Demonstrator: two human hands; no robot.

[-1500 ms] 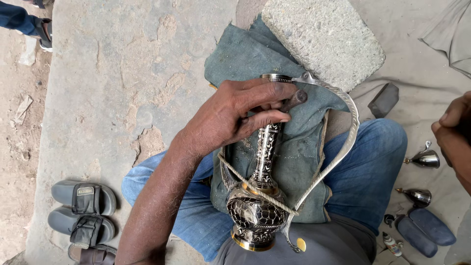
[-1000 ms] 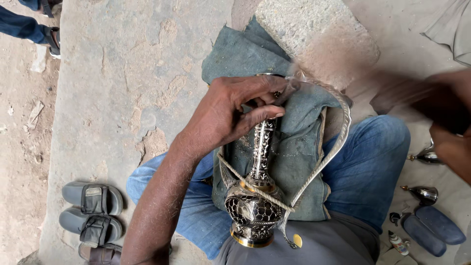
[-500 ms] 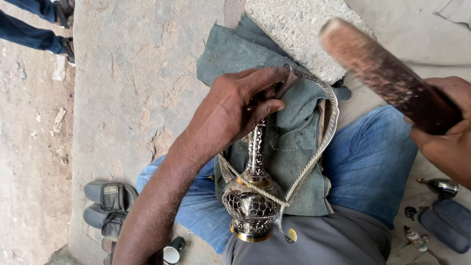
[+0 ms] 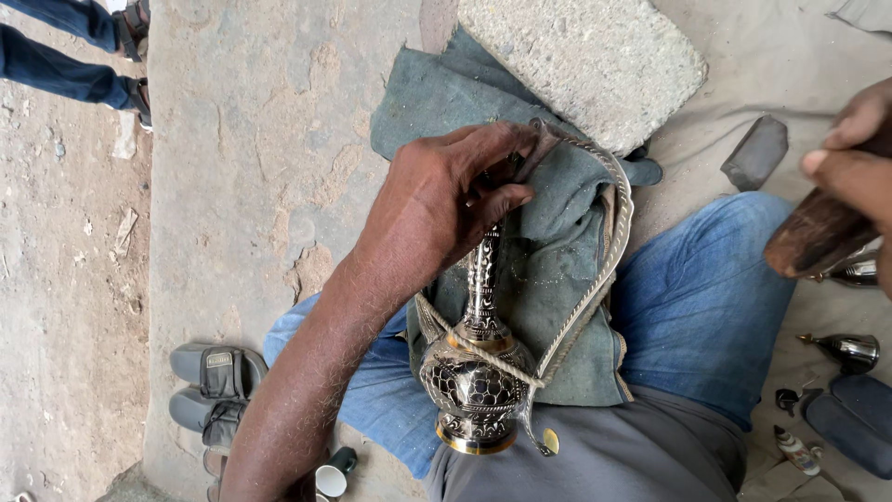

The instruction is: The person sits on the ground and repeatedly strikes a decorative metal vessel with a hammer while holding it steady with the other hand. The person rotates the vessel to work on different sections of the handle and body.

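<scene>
An ornate engraved metal jug with a slim neck and a long curved handle lies on a grey-green cloth across my lap. My left hand is closed over the top of the jug's neck, pressing it against the cloth. At the right edge my right hand grips a thick brown wooden handle, held off to the side of my knee. The tool's head is out of view.
A rough stone block sits on the cloth's far end. Small metal pieces and dark sandals lie on the ground at right. Grey sandals and a small cup sit at lower left. Another person's legs stand top left.
My right hand swung the wooden tool up over the jug and has now drawn it back to the right edge. The left hand kept its grip on the jug's neck.
</scene>
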